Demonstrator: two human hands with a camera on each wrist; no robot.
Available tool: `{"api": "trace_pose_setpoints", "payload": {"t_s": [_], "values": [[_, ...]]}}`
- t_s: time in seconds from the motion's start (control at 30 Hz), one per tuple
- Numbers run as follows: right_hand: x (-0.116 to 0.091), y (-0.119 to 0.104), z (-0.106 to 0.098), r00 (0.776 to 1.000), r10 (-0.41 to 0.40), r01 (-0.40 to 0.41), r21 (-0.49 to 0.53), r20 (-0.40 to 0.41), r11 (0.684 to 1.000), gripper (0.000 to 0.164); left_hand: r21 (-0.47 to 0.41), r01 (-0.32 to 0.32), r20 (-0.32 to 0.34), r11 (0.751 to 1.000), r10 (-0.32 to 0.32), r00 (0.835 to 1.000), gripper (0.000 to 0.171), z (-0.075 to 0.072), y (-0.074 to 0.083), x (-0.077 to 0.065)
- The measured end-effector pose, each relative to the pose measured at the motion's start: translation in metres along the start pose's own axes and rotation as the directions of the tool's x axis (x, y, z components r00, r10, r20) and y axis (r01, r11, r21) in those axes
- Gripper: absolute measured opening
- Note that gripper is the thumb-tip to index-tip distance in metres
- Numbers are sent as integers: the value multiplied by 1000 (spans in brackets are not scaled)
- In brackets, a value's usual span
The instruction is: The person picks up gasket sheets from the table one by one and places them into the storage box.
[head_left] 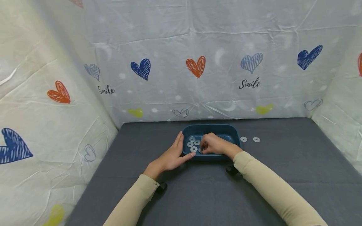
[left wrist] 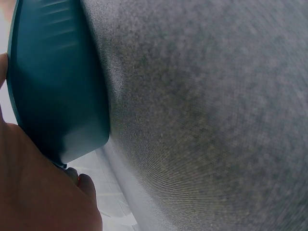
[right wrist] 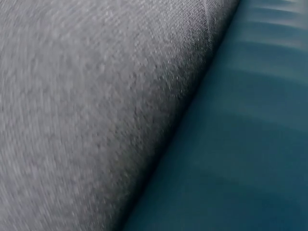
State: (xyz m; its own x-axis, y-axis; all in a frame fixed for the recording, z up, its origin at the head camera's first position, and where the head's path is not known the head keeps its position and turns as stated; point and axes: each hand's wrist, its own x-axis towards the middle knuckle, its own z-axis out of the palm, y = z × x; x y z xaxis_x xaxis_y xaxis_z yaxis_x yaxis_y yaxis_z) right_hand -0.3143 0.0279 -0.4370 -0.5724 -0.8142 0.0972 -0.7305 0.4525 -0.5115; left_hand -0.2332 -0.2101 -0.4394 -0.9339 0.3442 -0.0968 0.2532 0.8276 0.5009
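Note:
A dark teal tray (head_left: 210, 158) with rounded corners holds several flat pale washers (head_left: 193, 149) at its left end. My left hand (head_left: 171, 156) rests against the tray's left side, fingers straight along the outer wall and thumb at the near rim. The left wrist view shows that hand (left wrist: 43, 187) right at the tray's rim (left wrist: 14, 108). My right hand (head_left: 213, 144) reaches down inside the tray, its fingers curled and pinching at a washer (head_left: 200, 150), which they partly cover. The right wrist view shows only the tray's outer wall (right wrist: 250, 144) and the cloth.
Two more washers, a nearer one (head_left: 244, 139) and a farther one (head_left: 256, 139), lie on the dark grey table cloth (head_left: 181, 194) to the tray's right. A pale curtain (head_left: 169, 40) printed with hearts hangs behind and on both sides.

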Motion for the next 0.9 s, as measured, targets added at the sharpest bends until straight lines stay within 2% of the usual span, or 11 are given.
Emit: {"api": "trace_pose_setpoints", "payload": {"t_s": [0.33, 0.6, 0.9], "values": [[-7, 1, -2, 997, 13, -13, 5, -75, 1000, 20, 1, -19, -6, 1000, 19, 1000, 111, 2, 3, 4], [-32, -1, -21, 995, 74, -70, 55, -72, 996, 29, 4, 12, 0, 1000, -12, 1000, 113, 1, 3, 3], [-61, -2, -39, 994, 30, -27, 34, -104, 999, 28, 8, 21, -3, 1000, -21, 1000, 113, 1, 1, 4]]}}
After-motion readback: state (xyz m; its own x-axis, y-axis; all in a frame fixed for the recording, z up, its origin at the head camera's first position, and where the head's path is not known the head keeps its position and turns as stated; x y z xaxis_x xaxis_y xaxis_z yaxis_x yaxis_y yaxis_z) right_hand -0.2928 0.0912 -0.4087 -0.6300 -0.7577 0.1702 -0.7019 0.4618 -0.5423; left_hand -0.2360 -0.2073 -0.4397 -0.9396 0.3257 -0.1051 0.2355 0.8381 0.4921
